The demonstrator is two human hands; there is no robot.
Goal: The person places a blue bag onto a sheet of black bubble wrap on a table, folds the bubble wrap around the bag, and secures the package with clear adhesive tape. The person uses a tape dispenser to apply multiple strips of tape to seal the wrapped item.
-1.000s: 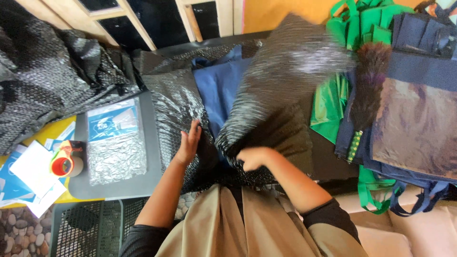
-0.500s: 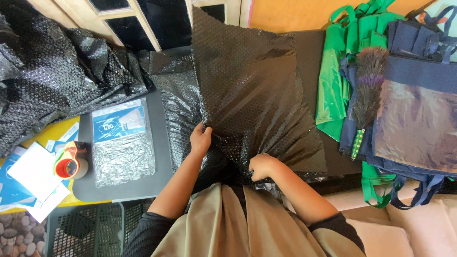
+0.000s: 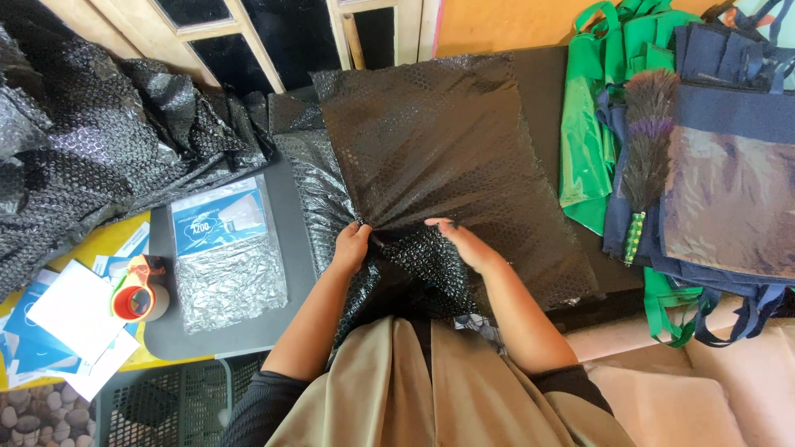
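Black bubble wrap (image 3: pixel 447 157), spread over the middle of the dark table (image 3: pixel 286 215) up to its far edge, is judged light, limp and crinkly, best taken at its gathered near edge. That edge is pinched by the left hand (image 3: pixel 352 247), while the right hand (image 3: pixel 465 242) lies spread flat on it. Half a second earlier the sheet was lifted and the right hand was closed on it.

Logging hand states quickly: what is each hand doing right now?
Left hand: closed, pinching the gathered edge of the black bubble-wrap sheet.
Right hand: open, fingers laid flat on the same sheet, gripping nothing.
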